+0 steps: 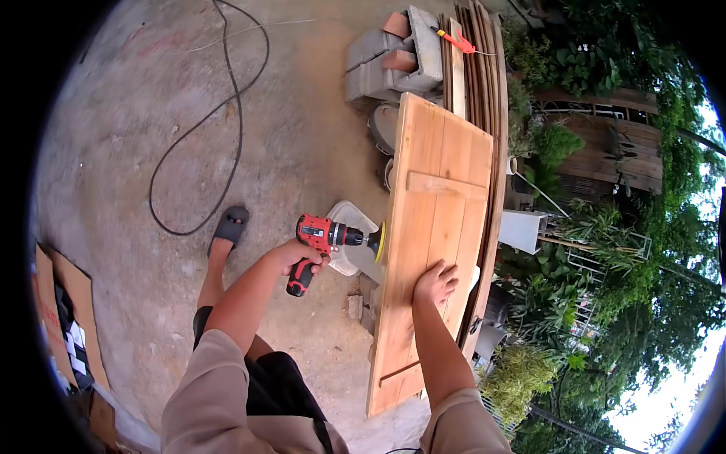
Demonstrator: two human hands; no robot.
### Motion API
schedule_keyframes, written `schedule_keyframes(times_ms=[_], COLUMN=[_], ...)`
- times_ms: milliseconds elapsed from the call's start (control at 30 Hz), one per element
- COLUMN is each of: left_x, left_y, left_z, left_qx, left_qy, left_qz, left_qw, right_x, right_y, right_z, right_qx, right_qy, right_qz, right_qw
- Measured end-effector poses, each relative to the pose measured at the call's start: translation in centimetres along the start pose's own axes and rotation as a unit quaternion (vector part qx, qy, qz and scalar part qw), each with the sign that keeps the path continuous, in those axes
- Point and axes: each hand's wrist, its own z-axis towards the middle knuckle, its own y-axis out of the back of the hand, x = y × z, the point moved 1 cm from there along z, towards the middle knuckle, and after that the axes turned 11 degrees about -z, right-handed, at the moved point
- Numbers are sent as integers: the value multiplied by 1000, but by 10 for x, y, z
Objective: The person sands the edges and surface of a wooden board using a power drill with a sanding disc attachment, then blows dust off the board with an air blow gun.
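Observation:
My left hand (296,257) is closed around the handle of a red and black cordless drill (318,233). A round pad (380,242) with a yellow rim is fitted in its chuck. This pad sits close against the near edge of a wooden panel (427,227); whether it touches, I cannot tell. The panel is made of joined boards with cross battens (446,186). Flat on its face lies my right hand (436,284), fingers somewhat spread and holding nothing.
Grey concrete blocks (370,64) with bricks (399,60) stand at the top. Long planks (495,113) lean behind the panel, with a red-orange tool (457,41) among them. A black cable (240,113) loops over the concrete floor. A cardboard box (76,303) is lower left.

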Motion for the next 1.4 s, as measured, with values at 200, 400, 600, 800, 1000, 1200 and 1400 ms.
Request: schedule_keyframes(times_ms=[200, 400, 600, 800, 1000, 1200, 1400], left_x=[45, 87, 130, 166, 204, 257, 321], left_y=[2, 5, 11, 11, 16, 29, 42], left_z=[-11, -24, -34, -49, -60, -71, -86], left_qx=[-9, -3, 1, -18, 1, 6, 16], left_qy=[3, -1, -4, 12, 27, 40, 46], left_qz=[-16, -19, -7, -13, -13, -17, -11], left_qw=[1000, 1000, 1000, 1000, 1000, 999, 999], right_x=[5, 3, 1, 0, -2, -7, -10], right_y=[10, 16, 14, 14, 11, 3, 0], right_z=[-6, -11, -11, -11, -9, -5, 2], right_qx=[17, 26, 17, 8, -5, -27, -44], right_qy=[-3, 4, 3, 0, 1, 9, -14], right_qz=[8, 17, 22, 31, 40, 69, 130], right_qw=[1000, 1000, 1000, 999, 999, 997, 990])
